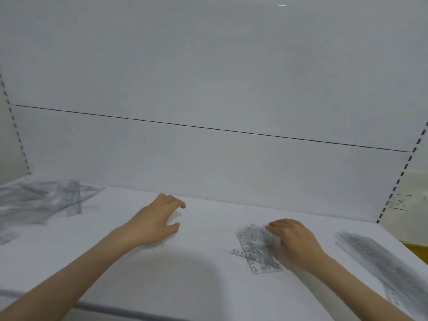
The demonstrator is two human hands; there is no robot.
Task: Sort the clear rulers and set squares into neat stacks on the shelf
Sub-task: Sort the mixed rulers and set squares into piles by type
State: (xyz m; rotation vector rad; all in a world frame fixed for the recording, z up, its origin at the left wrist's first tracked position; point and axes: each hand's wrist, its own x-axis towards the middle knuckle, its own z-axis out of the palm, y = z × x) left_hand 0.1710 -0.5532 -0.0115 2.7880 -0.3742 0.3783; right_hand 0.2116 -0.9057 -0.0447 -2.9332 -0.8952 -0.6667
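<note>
Fingers of R hand [298, 244] curl over ruler stack [254, 250]; L hand [155, 221] loose.

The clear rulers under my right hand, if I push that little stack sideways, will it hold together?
Probably not: the rulers look smooth, thin plastic and already lie askew, so they would likely slide over each other. They seem light and should glide easily on the smooth white shelf.

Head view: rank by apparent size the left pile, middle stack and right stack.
1-2. Left pile and right stack: similar spread. Both are cut by the frame edge and the stack is nearer the camera, so they are left unranked.
3. Middle stack: clearly smallest, partly under the right hand.
</note>
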